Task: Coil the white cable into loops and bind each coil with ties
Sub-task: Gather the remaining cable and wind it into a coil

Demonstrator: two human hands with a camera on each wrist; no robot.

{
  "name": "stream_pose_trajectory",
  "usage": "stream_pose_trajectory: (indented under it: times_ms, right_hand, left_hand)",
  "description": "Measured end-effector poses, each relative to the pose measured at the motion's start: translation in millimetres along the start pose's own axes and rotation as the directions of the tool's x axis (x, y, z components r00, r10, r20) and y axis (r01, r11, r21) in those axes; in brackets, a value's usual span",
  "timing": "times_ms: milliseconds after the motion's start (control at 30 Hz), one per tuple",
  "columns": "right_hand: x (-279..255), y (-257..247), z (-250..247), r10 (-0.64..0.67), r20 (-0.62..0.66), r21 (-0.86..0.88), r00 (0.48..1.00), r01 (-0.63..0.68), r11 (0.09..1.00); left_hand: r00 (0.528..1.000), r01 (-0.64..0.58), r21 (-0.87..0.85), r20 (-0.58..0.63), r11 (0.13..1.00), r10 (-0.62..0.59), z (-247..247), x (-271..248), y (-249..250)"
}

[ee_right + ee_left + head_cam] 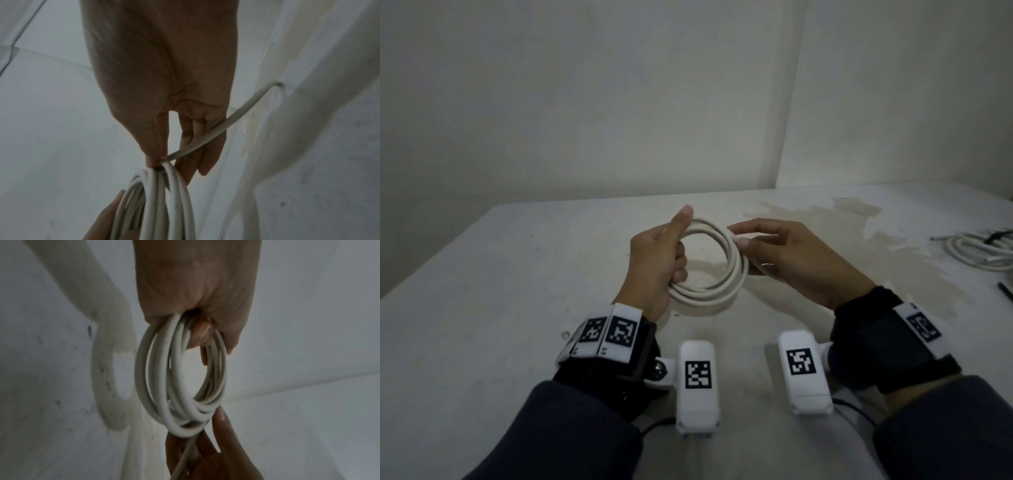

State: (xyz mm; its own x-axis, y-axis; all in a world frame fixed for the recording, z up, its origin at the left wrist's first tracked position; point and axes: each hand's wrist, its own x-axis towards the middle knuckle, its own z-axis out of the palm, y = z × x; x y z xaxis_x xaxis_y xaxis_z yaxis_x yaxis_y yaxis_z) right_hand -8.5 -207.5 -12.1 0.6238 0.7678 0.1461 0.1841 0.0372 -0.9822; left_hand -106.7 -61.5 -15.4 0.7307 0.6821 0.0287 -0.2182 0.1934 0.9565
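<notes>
A white cable [726, 277] wound into several round loops hangs above the white table [500, 274]. My left hand [657, 263] grips the coil's left side, fingers curled through the loops and thumb up. My right hand [784, 257] pinches the coil's right side between thumb and forefinger. In the left wrist view the coil [164, 386] hangs from my left hand [195, 305], and the right hand [205, 451] touches it from below. In the right wrist view the loose cable end [242, 112] runs across my right hand's [164, 159] fingers [205, 155] and off to the right, over the loops [160, 203].
Another white cable coil [979, 250] bound with a dark tie lies at the table's right edge. A thin black tie [1005, 291] lies just in front of it. A pale stain [842, 219] marks the tabletop behind my hands. Walls meet in a corner behind.
</notes>
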Motion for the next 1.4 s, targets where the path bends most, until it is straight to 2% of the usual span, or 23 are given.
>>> stream_pose_trajectory:
  times_ms: [100,133,200,300,400,533,567,733,767,867,1000,1133,1300,1367,1400]
  right_hand:
    - [0.4,-1.0,-1.1,-0.100,-0.080,-0.153,0.992,0.087,0.984]
    - [0.6,-1.8,-1.4,-0.129,-0.107,-0.150,0.986,0.112,0.982]
    - [1.1,-3.3,-1.8,-0.114,-0.127,-0.030,0.985,0.111,0.993]
    - [1.2,-4.5,3.9,-0.054,-0.085,0.218,0.995,0.071,0.973]
    - [1.9,-4.4,11.9,-0.027,-0.091,0.336,0.995,0.056,0.940]
    - [2.5,-2.6,16.0,-0.073,-0.186,0.137,0.980,0.100,0.985]
    - [2.6,-2.2,16.4,-0.059,-0.189,0.140,0.980,0.086,0.986]
    - [0.6,-6.8,24.5,0.038,-0.008,0.397,0.999,-0.031,0.917]
    - [0.3,-7.6,23.6,0.035,0.000,0.383,0.999,-0.033,0.923]
    - [-2.3,-9.4,12.3,0.026,0.031,0.184,0.999,-0.032,0.982]
    - [-5.4,-11.5,-11.2,0.094,0.043,0.016,0.995,-0.094,0.995]
    - [-6.0,-13.0,-27.7,0.050,-0.047,-0.042,0.998,-0.052,0.998]
    - [-1.8,-10.2,-18.4,-0.038,-0.212,-0.088,0.977,0.019,0.996]
    - [-2.6,-12.0,-15.0,-0.154,-0.301,-0.156,0.941,0.111,0.981]
    - [-2.8,-13.3,-14.3,-0.212,-0.362,-0.170,0.908,0.160,0.972]
  left_hand:
    - [0.996,-0.033,-0.055,-0.085,0.998,0.028,1.0,0.2,0.3]
    - [0.994,-0.041,-0.077,-0.102,0.996,0.033,1.3,0.0,0.6]
    - [0.990,-0.061,-0.117,-0.130,0.991,0.045,1.7,-0.9,1.6]
    - [0.986,-0.077,-0.185,-0.159,0.980,0.048,1.8,-2.3,3.1]
    - [0.985,-0.060,-0.260,-0.173,0.964,0.015,2.0,-2.7,2.3]
    - [0.982,-0.021,-0.372,-0.182,0.928,-0.051,3.1,-1.8,0.1]
    - [0.980,-0.016,-0.388,-0.189,0.922,-0.062,3.9,-1.5,-0.4]
    - [0.981,-0.002,-0.428,-0.175,0.904,-0.081,5.7,-0.8,-2.3]
    - [0.982,0.000,-0.423,-0.172,0.906,-0.080,4.8,-0.3,-2.5]
    - [0.986,0.005,-0.383,-0.149,0.924,-0.067,2.0,0.6,-2.2]
    - [0.996,0.024,-0.270,-0.078,0.963,-0.046,0.5,1.1,-0.7]
    - [1.000,0.006,-0.152,-0.018,0.988,-0.009,-2.0,0.6,-0.1]
    - [0.999,-0.020,-0.014,0.042,1.000,0.021,-1.2,-0.5,-2.2]
    - [0.996,-0.023,0.032,0.089,0.999,0.020,0.1,-2.5,-1.9]
    - [0.992,-0.036,0.077,0.123,0.996,0.026,1.6,-4.0,-2.2]
